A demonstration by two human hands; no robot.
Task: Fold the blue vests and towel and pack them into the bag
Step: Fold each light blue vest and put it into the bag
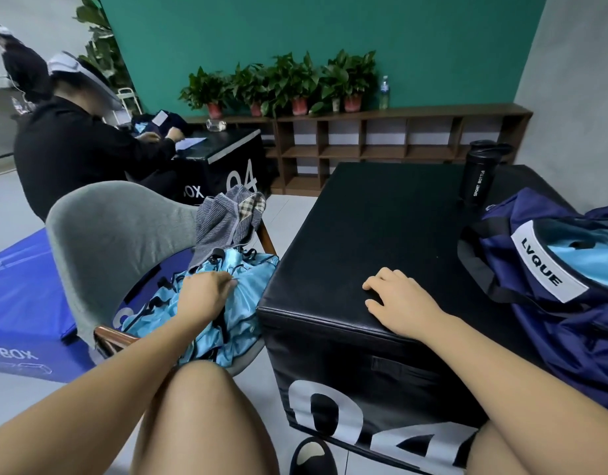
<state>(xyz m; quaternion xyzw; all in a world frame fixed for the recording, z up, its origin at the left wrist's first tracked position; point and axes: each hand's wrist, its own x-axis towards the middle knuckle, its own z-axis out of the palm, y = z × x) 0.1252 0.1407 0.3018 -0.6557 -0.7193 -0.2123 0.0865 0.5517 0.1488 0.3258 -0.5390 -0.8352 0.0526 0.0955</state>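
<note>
Filling the middle of the view, one black padded box (381, 241) marked "04" serves as the tabletop, and everything else is placed from it. Behind it runs a green wall with a low wooden shelf unit (398, 138) carrying five potted plants (282, 84) and one clear bottle; a second "04" box stands further back to the left, where another person in black sits. On the floor left of the box lies one blue mat (25, 303). Just left of the box stands one grey chair (104, 241). On the box's right end rests one navy bag (556, 279) labelled "LVQUE", unzipped, with light blue fabric showing inside. One black sport bottle (477, 176) stands upright on the box's far right corner, just behind the bag. On the chair seat lies a crumpled heap of blue vests (241, 303) with black trim; how many I cannot tell. One grey striped towel (227, 221) is draped over the chair's far edge above the heap. The left hand (203, 293) is on the heap, its grip pinched narrow on a fold of vest fabric. The right hand (398, 299) lies palm down on the box's near edge, fingers spread, holding nothing.
</note>
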